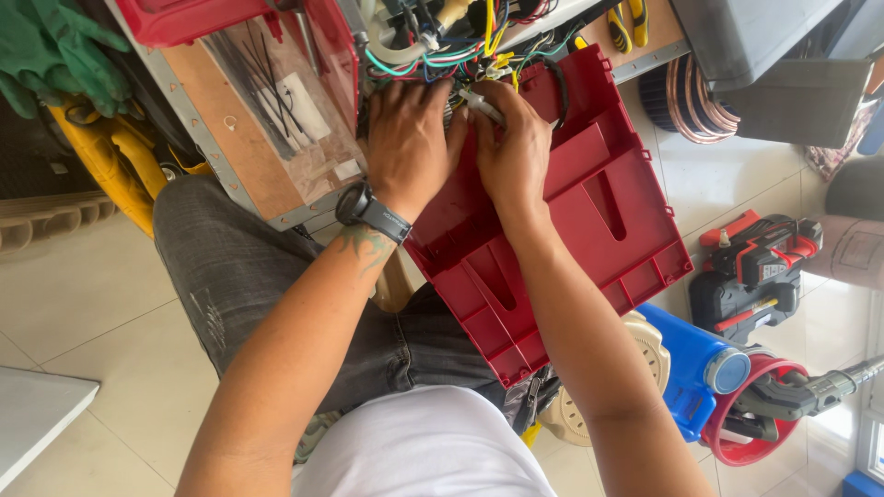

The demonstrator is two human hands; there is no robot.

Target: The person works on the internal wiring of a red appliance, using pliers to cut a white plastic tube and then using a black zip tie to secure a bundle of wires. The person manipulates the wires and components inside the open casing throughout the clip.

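Nearest us, the red case lid [571, 230] rests across our lap as a work surface; left hand [410, 138] and right hand [516, 147], pressed together, apparently pinch a small white part [479, 103] beside the wire bundle [460, 51].

Workshop: power tools [757, 267], tangled wiring [470, 46]
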